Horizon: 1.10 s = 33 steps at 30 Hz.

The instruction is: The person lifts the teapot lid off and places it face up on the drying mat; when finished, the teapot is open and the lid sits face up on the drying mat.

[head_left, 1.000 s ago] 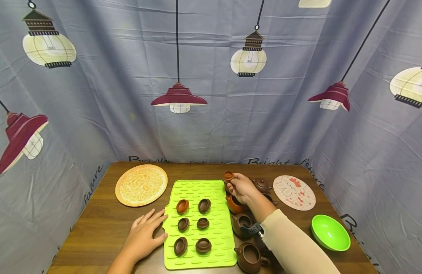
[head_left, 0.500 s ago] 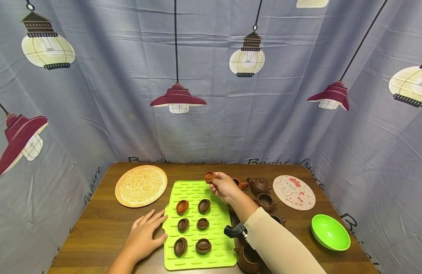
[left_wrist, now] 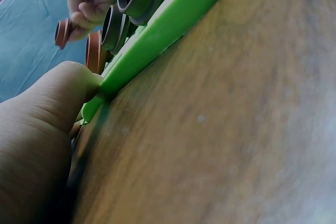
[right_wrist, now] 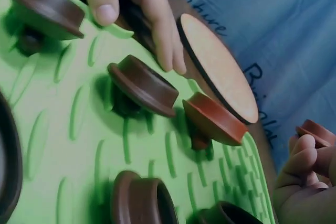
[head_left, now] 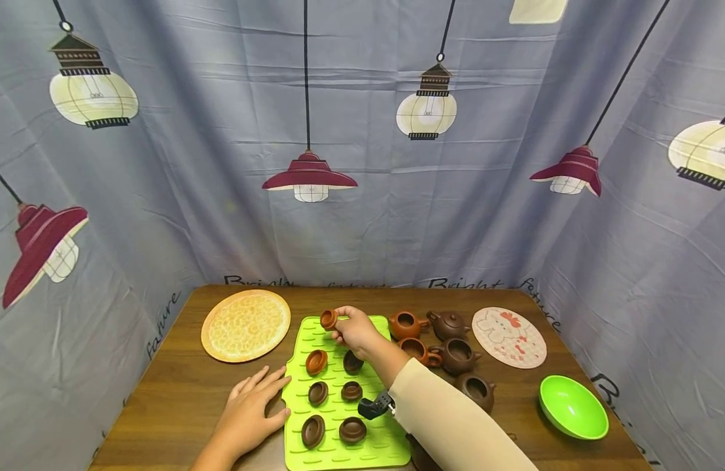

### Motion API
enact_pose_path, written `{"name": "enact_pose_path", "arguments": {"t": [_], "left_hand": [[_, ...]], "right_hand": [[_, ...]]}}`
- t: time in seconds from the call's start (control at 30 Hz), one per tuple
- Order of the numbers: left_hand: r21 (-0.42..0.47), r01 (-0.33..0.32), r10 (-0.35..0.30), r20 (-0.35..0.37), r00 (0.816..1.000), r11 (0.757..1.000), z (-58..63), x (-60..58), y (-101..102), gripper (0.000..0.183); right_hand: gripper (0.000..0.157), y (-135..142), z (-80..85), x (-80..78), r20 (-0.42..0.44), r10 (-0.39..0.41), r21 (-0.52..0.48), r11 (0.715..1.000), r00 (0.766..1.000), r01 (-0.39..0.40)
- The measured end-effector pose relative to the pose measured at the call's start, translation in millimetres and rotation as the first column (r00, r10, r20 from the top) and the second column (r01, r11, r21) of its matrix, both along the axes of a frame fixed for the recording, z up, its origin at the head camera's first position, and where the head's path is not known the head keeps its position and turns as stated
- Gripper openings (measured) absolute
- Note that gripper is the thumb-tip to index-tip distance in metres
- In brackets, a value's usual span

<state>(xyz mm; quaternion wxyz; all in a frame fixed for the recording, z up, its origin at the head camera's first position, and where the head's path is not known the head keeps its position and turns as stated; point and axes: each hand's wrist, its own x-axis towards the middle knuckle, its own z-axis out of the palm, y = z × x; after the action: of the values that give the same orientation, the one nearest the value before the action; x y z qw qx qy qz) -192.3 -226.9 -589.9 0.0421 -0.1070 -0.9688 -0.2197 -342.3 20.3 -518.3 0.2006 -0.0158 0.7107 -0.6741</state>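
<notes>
My right hand (head_left: pixel 358 330) pinches a small reddish-brown teapot lid (head_left: pixel 328 319) over the far left part of a bright green ridged mat (head_left: pixel 333 454). The lid is tipped, its hollow side facing the head camera. Several teapot lids lie upside down on the mat in two columns: a reddish-brown one (head_left: pixel 317 361) and dark brown ones, among them a front left lid (head_left: pixel 313 432). My left hand (head_left: pixel 250 409) lies with fingers spread at the mat's left edge; in the left wrist view the thumb (left_wrist: pixel 79 80) touches that edge.
Right of the mat stand several lidless teapots, including a reddish one (head_left: pixel 406 322) and a dark brown one (head_left: pixel 459 355). A lidded brown teapot (head_left: pixel 447 324) is at the back. A round yellow mat (head_left: pixel 246 325), a rabbit-print mat (head_left: pixel 510 337) and a green bowl (head_left: pixel 573 407) lie farther out.
My right hand has carried the reddish-brown lid leftward, from above the teapots to over the mat's far left part, uncovering teapots behind it. My left hand stays at the mat's edge.
</notes>
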Motion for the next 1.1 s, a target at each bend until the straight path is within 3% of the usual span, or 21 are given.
{"name": "enact_pose_path", "arguments": {"t": [0.2, 0.53, 0.67, 0.83, 1.1], "left_hand": [[0.006, -0.001, 0.001, -0.006, 1.000, 1.000, -0.2, 0.1, 0, 0.064], [0.016, 0.007, -0.006, -0.050, 0.999, 1.000, 3.3, -0.2, 0, 0.061], [0.017, 0.001, -0.001, -0.022, 1.000, 1.000, 3.8, 0.2, 0, 0.062], [0.012, -0.005, 0.005, 0.009, 1.000, 1.000, 3.6, -0.1, 0, 0.063], [0.016, -0.008, 0.008, 0.013, 1.000, 1.000, 3.0, -0.4, 0, 0.063]], "right_hand": [[0.017, -12, -8.0, -0.8, -0.048, 0.009, 0.122, 0.993, 0.999, -0.003], [0.010, -19, -15.9, -4.0, -0.124, 0.045, 0.347, 0.938, 0.991, 0.001], [0.009, -24, -17.9, -3.7, -0.127, 0.094, 0.398, 0.917, 0.987, -0.036], [0.012, -27, -16.0, -1.8, -0.117, 0.084, 0.426, 0.904, 0.990, -0.027], [0.015, -25, -18.4, -0.3, -0.208, 0.100, 0.587, 0.809, 0.973, 0.042]]}}
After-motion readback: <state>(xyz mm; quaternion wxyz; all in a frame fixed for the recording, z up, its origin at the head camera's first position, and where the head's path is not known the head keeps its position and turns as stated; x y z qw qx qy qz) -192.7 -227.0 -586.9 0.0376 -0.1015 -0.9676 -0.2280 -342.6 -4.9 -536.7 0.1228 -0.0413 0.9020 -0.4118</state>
